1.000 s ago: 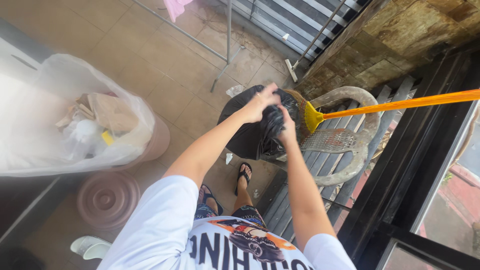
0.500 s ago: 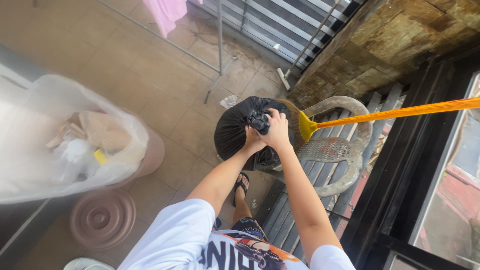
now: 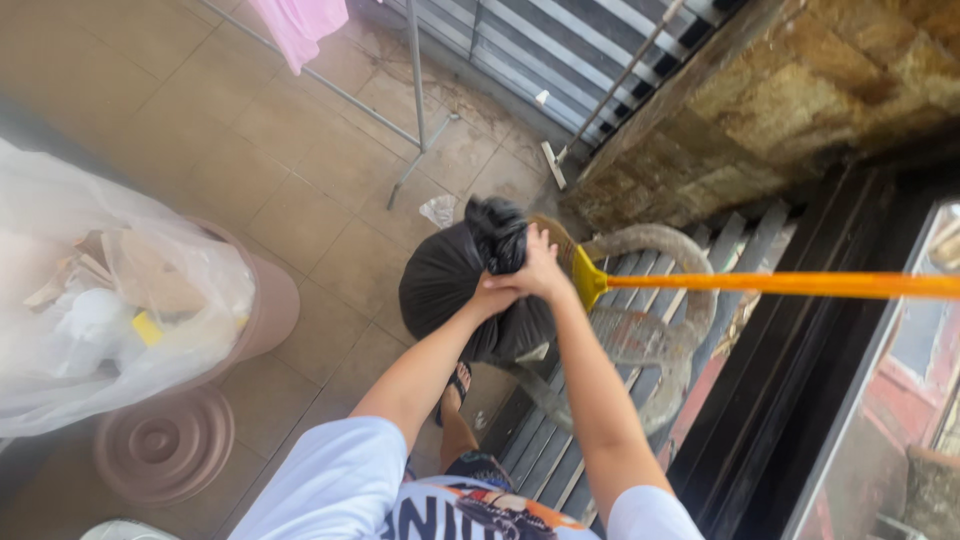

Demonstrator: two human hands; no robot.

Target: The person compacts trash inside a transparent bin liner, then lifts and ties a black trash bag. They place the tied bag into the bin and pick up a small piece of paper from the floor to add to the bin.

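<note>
Hands, left hand (image 3: 487, 293) and right hand (image 3: 541, 270), grip black bag (image 3: 440, 285) neck.

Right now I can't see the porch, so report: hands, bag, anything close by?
Both hands, left and right, gripping black trash bag at its neck. Bag rests on chair. Broom right beside it.

We note the broom (image 3: 760, 283) handle cut off at the right edge, its bristles hidden behind the black bag (image 3: 450, 285), everything motion-blurred.
</note>
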